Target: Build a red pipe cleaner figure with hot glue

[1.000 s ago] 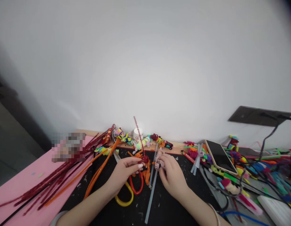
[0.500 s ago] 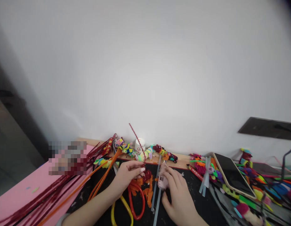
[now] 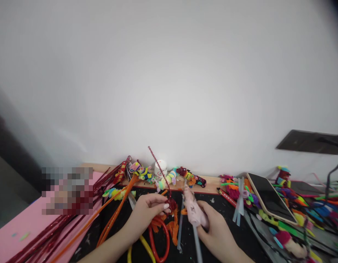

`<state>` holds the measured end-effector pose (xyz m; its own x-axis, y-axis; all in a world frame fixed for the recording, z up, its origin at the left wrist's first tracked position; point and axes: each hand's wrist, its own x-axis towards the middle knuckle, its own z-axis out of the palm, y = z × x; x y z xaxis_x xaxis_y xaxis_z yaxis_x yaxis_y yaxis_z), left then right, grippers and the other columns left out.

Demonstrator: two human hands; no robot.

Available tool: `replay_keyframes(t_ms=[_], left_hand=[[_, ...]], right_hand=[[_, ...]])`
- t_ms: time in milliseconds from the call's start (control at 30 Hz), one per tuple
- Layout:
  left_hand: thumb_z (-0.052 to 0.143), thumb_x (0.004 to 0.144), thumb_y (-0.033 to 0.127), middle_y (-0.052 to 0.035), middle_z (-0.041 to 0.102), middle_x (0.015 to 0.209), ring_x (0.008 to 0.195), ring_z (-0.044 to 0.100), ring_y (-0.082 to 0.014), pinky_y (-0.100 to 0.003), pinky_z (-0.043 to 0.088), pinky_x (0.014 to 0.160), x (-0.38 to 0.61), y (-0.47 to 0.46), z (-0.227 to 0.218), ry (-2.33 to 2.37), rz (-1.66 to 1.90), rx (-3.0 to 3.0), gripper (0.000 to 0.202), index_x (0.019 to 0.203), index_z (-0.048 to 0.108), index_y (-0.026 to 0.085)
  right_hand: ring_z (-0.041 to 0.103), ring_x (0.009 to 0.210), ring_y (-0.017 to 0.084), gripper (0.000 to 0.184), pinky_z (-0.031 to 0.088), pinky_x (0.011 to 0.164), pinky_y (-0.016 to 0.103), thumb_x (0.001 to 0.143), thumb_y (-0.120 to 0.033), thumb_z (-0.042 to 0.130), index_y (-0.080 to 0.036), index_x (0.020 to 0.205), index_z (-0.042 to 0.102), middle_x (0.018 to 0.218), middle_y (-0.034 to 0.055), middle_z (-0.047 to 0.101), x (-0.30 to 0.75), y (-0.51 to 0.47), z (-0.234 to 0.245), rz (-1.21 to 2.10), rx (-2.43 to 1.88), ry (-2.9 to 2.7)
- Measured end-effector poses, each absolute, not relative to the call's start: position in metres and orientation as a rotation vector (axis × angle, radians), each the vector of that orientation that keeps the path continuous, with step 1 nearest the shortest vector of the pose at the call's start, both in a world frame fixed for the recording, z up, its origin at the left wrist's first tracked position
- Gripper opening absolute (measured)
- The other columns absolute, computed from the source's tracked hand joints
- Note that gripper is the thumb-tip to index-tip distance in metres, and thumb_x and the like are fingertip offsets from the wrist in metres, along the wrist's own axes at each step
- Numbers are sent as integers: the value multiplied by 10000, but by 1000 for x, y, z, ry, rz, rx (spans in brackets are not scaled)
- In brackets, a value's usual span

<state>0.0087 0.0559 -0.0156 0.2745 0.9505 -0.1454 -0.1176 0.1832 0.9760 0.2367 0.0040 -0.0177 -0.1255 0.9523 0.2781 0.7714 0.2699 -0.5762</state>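
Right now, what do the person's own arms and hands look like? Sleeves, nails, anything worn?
Both forearms are bare as far as the frame shows, no sleeves, gloves or watch in view. The left hand has pale, whitish polished nails, squared at the tips. The right hand shows no rings; its nails are turned away from the camera, so polish there cannot be told.

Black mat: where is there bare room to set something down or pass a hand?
Bare mat shows between the left hand and the orange pipe cleaners, and right of the right hand before the clear glue sticks. Between the hands it is crowded: scissors, glue gun. The phone side is cluttered.
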Motion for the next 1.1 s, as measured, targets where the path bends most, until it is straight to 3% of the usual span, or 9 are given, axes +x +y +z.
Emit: replay_keyframes(t_ms=[133, 367, 1100], left_hand=[[742, 636, 250, 9, 686, 645, 596, 672, -143, -215, 488, 539, 8, 56, -15, 926, 943, 1104, 225, 780, 601, 149], [730, 654, 228, 26, 666, 603, 561, 653, -124, -195, 464, 516, 7, 56, -14, 894, 926, 1132, 215, 748, 551, 153], [735, 646, 294, 2, 687, 534, 492, 625, -121, -217, 470, 517, 8, 52, -13, 949, 898, 1206, 221, 655, 564, 154]], right_hand=[[587, 619, 193, 161, 463, 563, 280, 723, -223, 552, -187, 874, 596, 722, 32, 629, 236, -1, -18, 832, -1356, -1780], [401, 358, 83, 401, 346, 383, 219, 692, -517, 651, -162, 847, 546, 474, -72, 450, 232, -2, -39, 1410, -1289, -1275], [427, 294, 65, 448, 323, 308, 161, 673, -583, 625, -154, 767, 541, 398, -74, 487, 231, 2, -34, 1593, -1222, -1187]])
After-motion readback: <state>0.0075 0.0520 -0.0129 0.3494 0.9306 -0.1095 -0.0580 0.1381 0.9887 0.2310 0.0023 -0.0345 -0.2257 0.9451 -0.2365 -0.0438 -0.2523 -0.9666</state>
